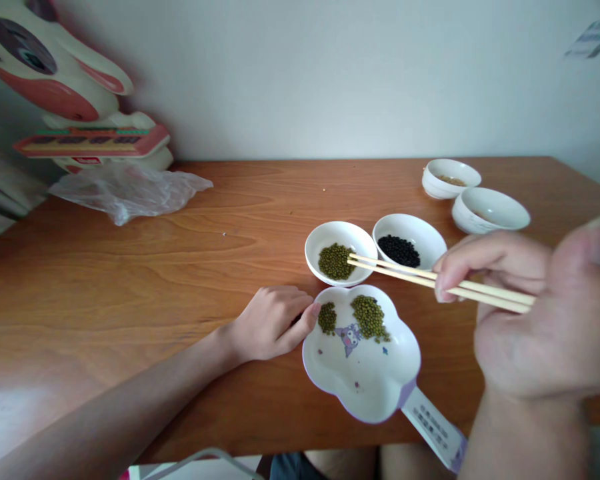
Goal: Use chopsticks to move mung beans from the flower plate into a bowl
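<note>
My right hand (pixel 525 300) is closed around a pair of chopsticks (pixel 430 277). Their tips reach left over the white bowl (pixel 320 233) of mung beans (pixel 334 261), close together at the beans' right edge; whether they pinch a bean I cannot tell. My left hand (pixel 275 322) grips the left rim of a flower-shaped dish (pixel 365 393) with its thumb on the edge, its other fingers partly hidden. On the dish, mung beans lie in a larger pile (pixel 370 317) and a smaller pile (pixel 327 319). The dish's handle points toward the lower right.
Beside the mung bean bowl stands a white bowl (pixel 427 233) of black beans (pixel 399 251). Farther right are two more white bowls, one (pixel 443 188) with pale contents, the other (pixel 505 210) nearer. A clear plastic bag (pixel 135 190) and toy keyboard (pixel 95 141) sit back left.
</note>
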Available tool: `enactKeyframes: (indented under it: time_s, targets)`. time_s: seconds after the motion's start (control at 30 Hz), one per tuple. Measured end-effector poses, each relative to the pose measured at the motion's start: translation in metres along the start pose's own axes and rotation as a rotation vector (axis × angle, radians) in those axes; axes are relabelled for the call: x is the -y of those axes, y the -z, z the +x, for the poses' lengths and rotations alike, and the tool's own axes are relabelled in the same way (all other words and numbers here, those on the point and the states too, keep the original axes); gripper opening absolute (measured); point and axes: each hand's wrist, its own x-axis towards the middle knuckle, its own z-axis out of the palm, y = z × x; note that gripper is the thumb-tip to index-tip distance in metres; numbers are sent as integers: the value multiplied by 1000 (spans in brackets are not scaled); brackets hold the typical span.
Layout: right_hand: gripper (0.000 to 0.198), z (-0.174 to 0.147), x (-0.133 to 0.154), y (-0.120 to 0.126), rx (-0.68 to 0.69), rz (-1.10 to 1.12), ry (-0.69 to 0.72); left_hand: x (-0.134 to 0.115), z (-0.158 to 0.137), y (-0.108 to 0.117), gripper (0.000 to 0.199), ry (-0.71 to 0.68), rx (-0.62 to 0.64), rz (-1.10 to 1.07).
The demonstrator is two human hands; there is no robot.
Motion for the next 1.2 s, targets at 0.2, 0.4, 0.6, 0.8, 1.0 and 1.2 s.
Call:
enactKeyframes:
  time_s: [0.2,0.4,0.6,0.8,1.0,1.2]
  targets:
    - [63,3,-1,2,133,82,-128,0,0,-1,44,3,-4,27]
    - [65,-1,11,8,479,26,-215,3,1,-1,42,-16,-5,14]
    - [67,-8,8,-8,706,-114,-388,3,-2,-2,41,-32,-11,-2]
    - [64,-9,9,-9,669,-181,-327,3,-2,-2,43,-22,-3,48]
    - [66,-11,14,-6,668,-172,-328,3,0,0,44,-29,-8,53]
    - [65,-9,12,-14,675,-237,-320,2,0,-1,44,-30,-13,46]
